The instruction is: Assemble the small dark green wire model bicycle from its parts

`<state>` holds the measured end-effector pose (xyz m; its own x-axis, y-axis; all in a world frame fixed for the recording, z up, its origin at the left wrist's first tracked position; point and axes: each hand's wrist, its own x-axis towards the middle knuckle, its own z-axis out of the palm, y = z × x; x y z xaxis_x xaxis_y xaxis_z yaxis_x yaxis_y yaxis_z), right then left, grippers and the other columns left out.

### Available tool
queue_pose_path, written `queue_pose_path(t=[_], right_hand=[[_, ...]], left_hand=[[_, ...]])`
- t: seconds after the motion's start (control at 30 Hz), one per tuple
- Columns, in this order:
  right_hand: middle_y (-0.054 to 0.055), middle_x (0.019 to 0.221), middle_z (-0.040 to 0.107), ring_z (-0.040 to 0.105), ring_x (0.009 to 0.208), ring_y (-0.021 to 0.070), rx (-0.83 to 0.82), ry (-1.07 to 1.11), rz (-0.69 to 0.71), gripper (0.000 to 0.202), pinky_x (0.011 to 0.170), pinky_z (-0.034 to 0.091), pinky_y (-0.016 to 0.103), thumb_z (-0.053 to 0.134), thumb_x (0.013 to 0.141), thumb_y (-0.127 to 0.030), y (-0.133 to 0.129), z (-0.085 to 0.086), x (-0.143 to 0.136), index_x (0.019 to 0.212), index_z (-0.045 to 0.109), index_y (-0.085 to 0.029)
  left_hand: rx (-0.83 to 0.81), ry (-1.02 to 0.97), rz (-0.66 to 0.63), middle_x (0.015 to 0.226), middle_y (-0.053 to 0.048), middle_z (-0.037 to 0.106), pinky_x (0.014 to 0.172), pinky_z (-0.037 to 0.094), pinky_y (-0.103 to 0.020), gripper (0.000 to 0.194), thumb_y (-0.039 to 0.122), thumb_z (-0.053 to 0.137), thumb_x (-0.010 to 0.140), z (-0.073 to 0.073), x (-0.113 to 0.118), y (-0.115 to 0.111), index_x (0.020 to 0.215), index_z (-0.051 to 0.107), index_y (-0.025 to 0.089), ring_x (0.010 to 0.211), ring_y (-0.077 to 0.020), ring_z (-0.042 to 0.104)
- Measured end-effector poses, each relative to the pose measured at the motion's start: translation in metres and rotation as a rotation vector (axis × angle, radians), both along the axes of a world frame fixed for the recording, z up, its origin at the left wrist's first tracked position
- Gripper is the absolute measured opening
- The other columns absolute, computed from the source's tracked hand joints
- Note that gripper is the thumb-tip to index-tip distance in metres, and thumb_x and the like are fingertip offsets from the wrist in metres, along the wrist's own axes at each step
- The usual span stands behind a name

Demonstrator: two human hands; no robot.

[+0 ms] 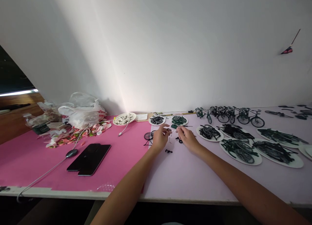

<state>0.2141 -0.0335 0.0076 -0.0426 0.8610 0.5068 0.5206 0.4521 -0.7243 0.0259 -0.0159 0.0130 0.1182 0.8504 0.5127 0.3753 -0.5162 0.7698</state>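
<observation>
My left hand (pixel 161 138) is closed in a pinch above the pale sheet; the small piece at its fingertips is too small to make out. Facing it, my right hand (pixel 187 137) pinches a thin metal rod (pixel 173 131) that reaches across toward the left fingers. Below them lie a small black part (pixel 168 151) and another black piece (pixel 179 140), partly beside the right hand. A black model bicycle wheel (pixel 147 136) with thin frame parts rests left of my left hand, partly hidden by it.
Plates of dark bicycle parts (pixel 240 151) spread to the right. Behind them stand several assembled model bicycles (pixel 251 118). Further left are a plate of pale bits (pixel 124 118), black phones (pixel 90 158), a cable with a dark mouse-shaped piece (pixel 71 153), and a plastic bag (pixel 81 111).
</observation>
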Motion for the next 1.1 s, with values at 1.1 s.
queue_pose_path(t=[1.1], right_hand=[[-0.001,0.079,0.062,0.058,0.072,0.0195,-0.124,0.042,0.165,0.026,0.067,0.044,0.032,0.047,0.101,-0.051,0.0014,-0.0061,0.0018,0.093,0.045,-0.026]], left_hand=[[0.004,0.067,0.038,0.085,0.000,0.076,0.073,0.050,-0.027,0.028,0.020,0.070,0.090,0.0027,-0.0024,-0.0003,0.116,0.064,0.026,0.072,-0.0155,0.067]])
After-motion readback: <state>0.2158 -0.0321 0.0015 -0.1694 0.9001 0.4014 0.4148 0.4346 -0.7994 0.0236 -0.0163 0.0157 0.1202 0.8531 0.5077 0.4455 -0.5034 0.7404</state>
